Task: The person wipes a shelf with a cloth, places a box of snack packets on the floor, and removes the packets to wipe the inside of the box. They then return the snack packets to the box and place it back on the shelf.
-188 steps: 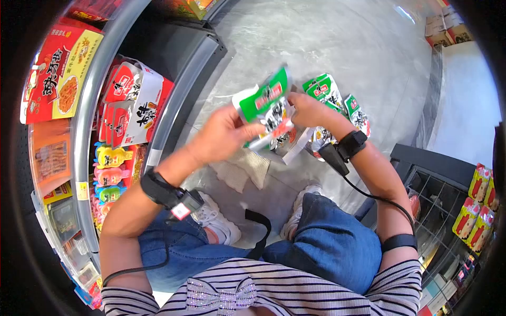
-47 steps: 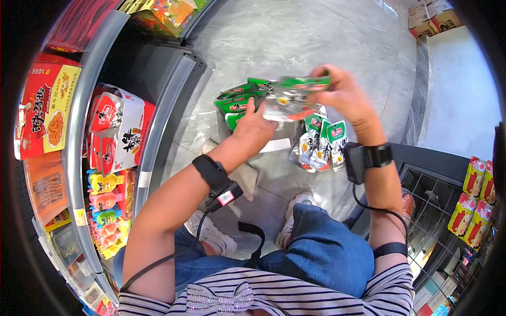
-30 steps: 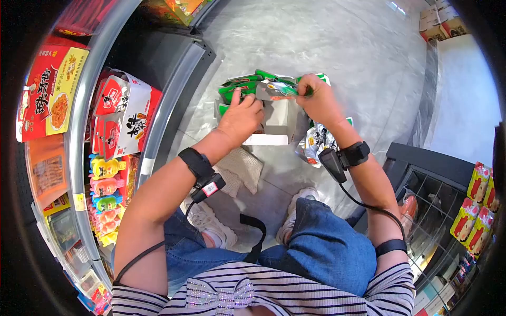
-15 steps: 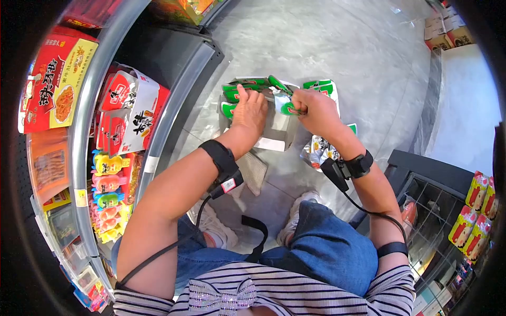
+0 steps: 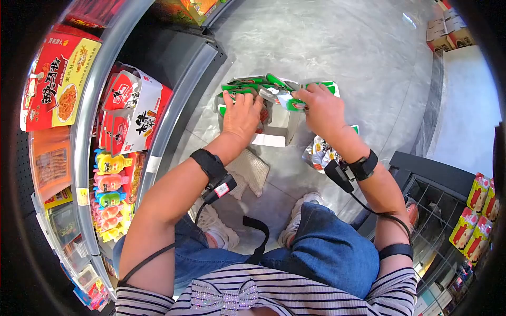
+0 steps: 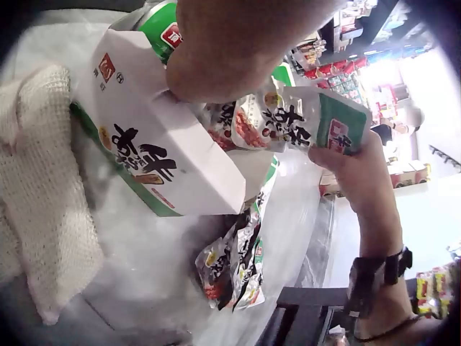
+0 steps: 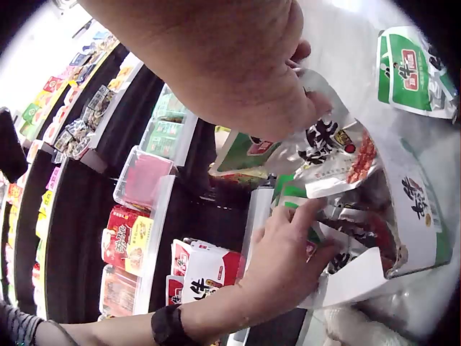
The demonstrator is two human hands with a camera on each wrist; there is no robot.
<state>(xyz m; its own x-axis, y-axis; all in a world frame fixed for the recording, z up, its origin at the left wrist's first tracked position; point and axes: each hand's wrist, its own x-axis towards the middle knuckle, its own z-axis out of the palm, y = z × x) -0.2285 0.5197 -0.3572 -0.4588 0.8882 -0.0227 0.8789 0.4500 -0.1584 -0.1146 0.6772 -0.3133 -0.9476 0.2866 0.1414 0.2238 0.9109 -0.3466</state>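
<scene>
A white display box (image 5: 271,139) stands on the grey floor, packed with green and silver snack packets (image 5: 245,84). My left hand (image 5: 241,113) lies over the packets in the box, fingers spread across their tops and pressing them back. My right hand (image 5: 322,108) pinches one green and silver packet (image 5: 280,97) by its edge, held over the box's open top. In the right wrist view that packet (image 7: 338,155) hangs tilted above the box (image 7: 421,209), next to the left hand (image 7: 284,263). The left wrist view shows the box (image 6: 158,169) and the held packet (image 6: 317,122).
More loose packets (image 5: 320,152) lie on the floor right of the box, and another (image 7: 410,68) lies beyond it. A beige cloth (image 5: 247,171) lies near my shoes. Stocked shelves (image 5: 126,110) curve along the left; a wire rack (image 5: 448,210) stands at the right.
Both hands came down from holding packets in the air to the box. In the last half second the left hand slid slightly left on the packets; the right brought its packet nearer the opening.
</scene>
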